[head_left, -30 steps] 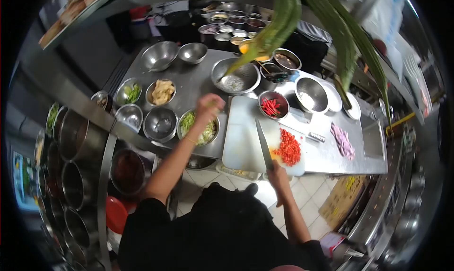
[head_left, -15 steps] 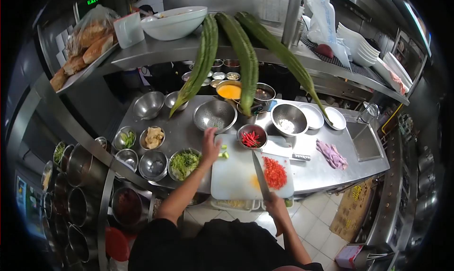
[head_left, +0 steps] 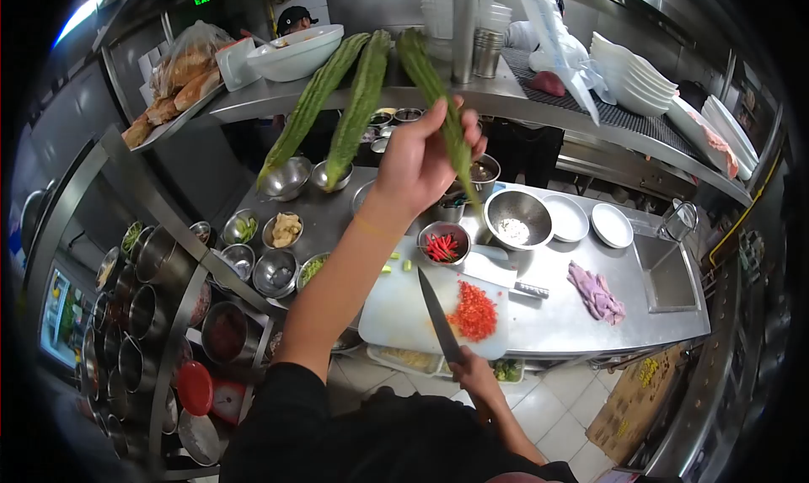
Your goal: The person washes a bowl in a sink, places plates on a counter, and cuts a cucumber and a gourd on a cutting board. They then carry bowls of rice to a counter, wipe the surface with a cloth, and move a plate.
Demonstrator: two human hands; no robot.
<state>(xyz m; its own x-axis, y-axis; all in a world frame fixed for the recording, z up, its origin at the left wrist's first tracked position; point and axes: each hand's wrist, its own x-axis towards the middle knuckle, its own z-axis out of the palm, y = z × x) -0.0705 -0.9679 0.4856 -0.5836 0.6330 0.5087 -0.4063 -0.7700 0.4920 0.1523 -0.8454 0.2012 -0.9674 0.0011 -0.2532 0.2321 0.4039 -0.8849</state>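
Note:
My left hand (head_left: 417, 163) is raised to the overhead shelf, its fingers curled round a ridge gourd (head_left: 415, 58) whose thin end hangs down past the hand. Two more ridge gourds, a middle one (head_left: 361, 104) and a left one (head_left: 308, 108), hang over the shelf edge beside it. Low at the front, my right hand (head_left: 477, 377) grips the handle of a chef's knife (head_left: 437, 313). Its blade lies over the white cutting board (head_left: 396, 314), left of a pile of chopped red chilli (head_left: 474, 310). Whole red chillies (head_left: 441, 247) fill a steel bowl behind the board.
A cleaver (head_left: 497, 274) lies at the board's back right. Pinkish raw meat (head_left: 596, 293) rests on the steel counter near the sink (head_left: 670, 277). White plates (head_left: 613, 225) and a large steel bowl (head_left: 533, 203) stand behind. Overhead runs the steel shelf (head_left: 253, 102); people stand beyond it.
My left hand has risen from above the board to the right-hand gourd and closed on it; that gourd now hangs more steeply. The knife stays in my right hand. The view has turned slightly.

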